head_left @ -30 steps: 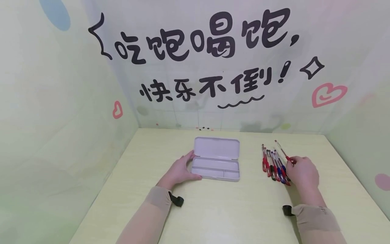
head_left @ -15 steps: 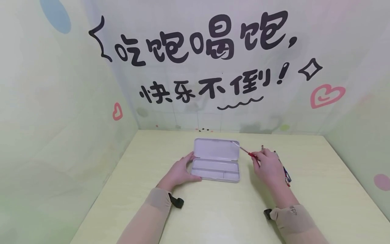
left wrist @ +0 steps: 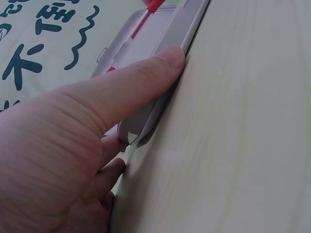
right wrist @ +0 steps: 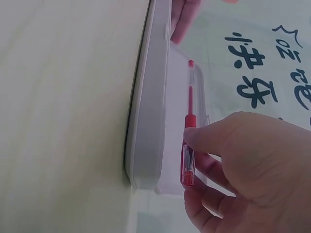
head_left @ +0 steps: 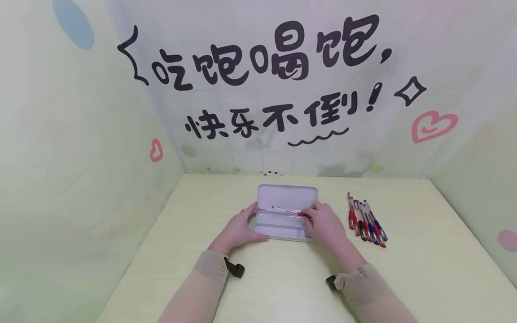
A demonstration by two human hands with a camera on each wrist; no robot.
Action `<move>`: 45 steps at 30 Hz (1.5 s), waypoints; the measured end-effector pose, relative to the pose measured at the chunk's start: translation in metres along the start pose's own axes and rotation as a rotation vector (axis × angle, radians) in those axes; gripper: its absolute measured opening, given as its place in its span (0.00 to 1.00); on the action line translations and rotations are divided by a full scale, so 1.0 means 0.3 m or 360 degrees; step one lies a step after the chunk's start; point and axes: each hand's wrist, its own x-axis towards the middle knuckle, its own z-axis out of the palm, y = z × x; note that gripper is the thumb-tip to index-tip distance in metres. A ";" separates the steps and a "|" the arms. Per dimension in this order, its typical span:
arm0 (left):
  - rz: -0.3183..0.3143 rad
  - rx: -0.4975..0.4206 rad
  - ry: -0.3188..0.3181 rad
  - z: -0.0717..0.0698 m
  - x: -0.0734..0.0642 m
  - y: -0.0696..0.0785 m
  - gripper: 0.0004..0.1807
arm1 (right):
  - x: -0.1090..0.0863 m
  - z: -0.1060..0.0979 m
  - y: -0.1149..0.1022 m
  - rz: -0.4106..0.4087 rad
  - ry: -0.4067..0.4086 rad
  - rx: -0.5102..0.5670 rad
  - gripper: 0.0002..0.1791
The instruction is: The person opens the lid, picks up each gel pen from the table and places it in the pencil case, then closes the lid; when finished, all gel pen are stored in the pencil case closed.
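A pale lilac pencil case (head_left: 276, 231) lies on the table with its lid raised at the back. Its tray has one long compartment behind and two shorter ones in front. My left hand (head_left: 236, 229) grips the case's left end, thumb along the front wall and fingers round the back corner. In the left wrist view the thumb (left wrist: 146, 80) presses on that wall. My right hand (head_left: 328, 224) pinches a red gel pen (right wrist: 190, 121) at its red grip, above the rear compartment. The pen's clear end points left, and its cap end lies by the fingers.
Several pens (head_left: 365, 224) with red, black and blue grips lie in a row to the right of the case. The pale wooden table (head_left: 278, 282) meets a printed cloth backdrop (head_left: 242, 152) behind and cloth at both sides.
My right hand has carried the red gel pen leftward from the pen pile to above the case. The left hand has stayed at the case's left end.
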 end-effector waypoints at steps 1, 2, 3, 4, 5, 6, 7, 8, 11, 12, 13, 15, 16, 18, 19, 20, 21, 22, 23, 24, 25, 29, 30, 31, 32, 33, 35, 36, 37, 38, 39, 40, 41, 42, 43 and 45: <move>-0.0003 -0.0005 -0.0002 0.003 0.000 0.000 0.76 | 0.003 0.008 -0.005 -0.0006 -0.0014 -0.0005 0.09; -0.0006 -0.0006 -0.0005 0.006 -0.001 0.001 0.76 | 0.005 0.015 -0.010 -0.0011 -0.0027 -0.0005 0.09; -0.0009 -0.0008 -0.0006 0.008 -0.002 0.003 0.76 | 0.007 0.022 -0.013 -0.0020 -0.0040 -0.0011 0.09; -0.0010 -0.0008 -0.0008 0.009 -0.003 0.005 0.76 | 0.009 0.029 -0.015 -0.0030 -0.0052 -0.0016 0.08; -0.0010 -0.0011 -0.0008 0.010 -0.003 0.007 0.76 | 0.010 0.035 -0.016 -0.0044 -0.0058 -0.0025 0.08; -0.0010 -0.0012 -0.0008 0.010 -0.003 0.010 0.75 | 0.010 0.039 -0.017 -0.0052 -0.0065 -0.0026 0.08; -0.0009 -0.0006 -0.0009 0.009 -0.003 0.012 0.75 | 0.011 0.043 -0.017 -0.0062 -0.0070 -0.0031 0.08; -0.0008 0.0003 -0.0010 0.007 -0.002 0.015 0.76 | 0.011 0.046 -0.016 -0.0075 -0.0072 -0.0035 0.08; -0.0002 0.0028 -0.0007 0.001 0.000 0.021 0.75 | 0.010 0.050 -0.013 -0.0095 -0.0077 -0.0040 0.07; 0.0000 0.0036 -0.0008 0.000 0.001 0.022 0.75 | 0.010 0.049 -0.012 -0.0095 -0.0082 -0.0033 0.07; 0.0000 0.0041 -0.0010 -0.002 0.002 0.024 0.76 | 0.009 0.049 -0.012 -0.0095 -0.0086 -0.0032 0.07; 0.0013 0.0042 -0.0010 -0.004 0.003 0.026 0.75 | 0.008 0.047 -0.011 -0.0088 -0.0097 -0.0017 0.06; 0.0018 0.0039 -0.0011 -0.004 0.003 0.027 0.75 | 0.008 0.047 -0.011 -0.0084 -0.0103 -0.0010 0.06; 0.0025 0.0042 -0.0014 -0.005 0.004 0.029 0.75 | 0.007 0.045 -0.011 -0.0072 -0.0115 0.0001 0.06; 0.0029 0.0043 -0.0012 -0.005 0.004 0.030 0.75 | 0.008 0.046 -0.010 -0.0066 -0.0121 0.0005 0.06; 0.0035 0.0041 -0.0009 -0.005 0.005 0.031 0.75 | 0.007 0.045 -0.010 -0.0056 -0.0130 0.0012 0.06; 0.0039 0.0042 -0.0007 -0.005 0.006 0.032 0.75 | 0.008 0.043 -0.011 -0.0049 -0.0136 0.0019 0.06; 0.0043 0.0045 -0.0006 -0.005 0.007 0.032 0.75 | 0.008 0.042 -0.012 -0.0036 -0.0148 0.0031 0.07; 0.0048 0.0047 -0.0004 -0.004 0.008 0.032 0.75 | 0.008 0.041 -0.013 -0.0025 -0.0159 0.0039 0.07; 0.0050 0.0051 -0.0004 -0.004 0.009 0.033 0.75 | 0.008 0.039 -0.014 -0.0013 -0.0170 0.0048 0.07; 0.0055 0.0051 -0.0002 -0.004 0.010 0.032 0.75 | 0.008 0.037 -0.015 -0.0003 -0.0179 0.0059 0.07; 0.0057 0.0054 -0.0001 -0.003 0.011 0.032 0.75 | 0.007 0.041 -0.010 0.0019 -0.0218 0.0086 0.07; 0.0055 0.0051 -0.0001 -0.003 0.011 0.032 0.75 | 0.007 0.044 -0.007 0.0015 -0.0223 0.0087 0.07; 0.0054 0.0047 -0.0002 -0.003 0.011 0.031 0.75 | 0.007 0.047 -0.005 0.0008 -0.0227 0.0091 0.08; 0.0054 0.0041 -0.0003 -0.003 0.011 0.030 0.75 | 0.006 0.049 -0.002 0.0010 -0.0232 0.0097 0.08; 0.0053 0.0036 -0.0005 -0.002 0.011 0.029 0.74 | 0.006 0.050 -0.001 0.0010 -0.0239 0.0107 0.09; 0.0049 0.0025 -0.0007 -0.001 0.011 0.022 0.75 | 0.003 0.047 0.000 0.0030 -0.0244 0.0146 0.10; 0.0043 0.0021 -0.0005 0.000 0.009 0.019 0.75 | 0.002 0.045 0.001 0.0045 -0.0244 0.0174 0.11; 0.0038 0.0017 -0.0002 0.000 0.007 0.016 0.74 | 0.001 0.042 0.002 0.0063 -0.0242 0.0212 0.12; 0.0028 0.0013 0.0000 0.001 0.005 0.013 0.74 | -0.001 0.039 0.005 0.0083 -0.0230 0.0248 0.12; 0.0018 0.0011 0.0002 0.001 0.003 0.010 0.74 | -0.001 0.036 0.009 0.0106 -0.0218 0.0289 0.13; 0.0009 0.0008 0.0003 0.000 0.001 0.009 0.74 | -0.002 0.034 0.016 0.0132 -0.0200 0.0329 0.14; 0.0000 0.0008 0.0002 0.000 -0.001 0.008 0.74 | -0.002 0.030 0.022 0.0153 -0.0180 0.0367 0.16; -0.0007 0.0003 0.0003 -0.001 -0.003 0.008 0.74 | -0.003 0.026 0.030 0.0180 -0.0159 0.0403 0.17; -0.0012 0.0002 0.0002 -0.001 -0.004 0.007 0.74 | -0.004 0.021 0.038 0.0215 -0.0139 0.0436 0.19; -0.0015 -0.0004 0.0002 -0.001 -0.006 0.007 0.74 | -0.007 0.010 0.058 0.0299 -0.0106 0.0486 0.22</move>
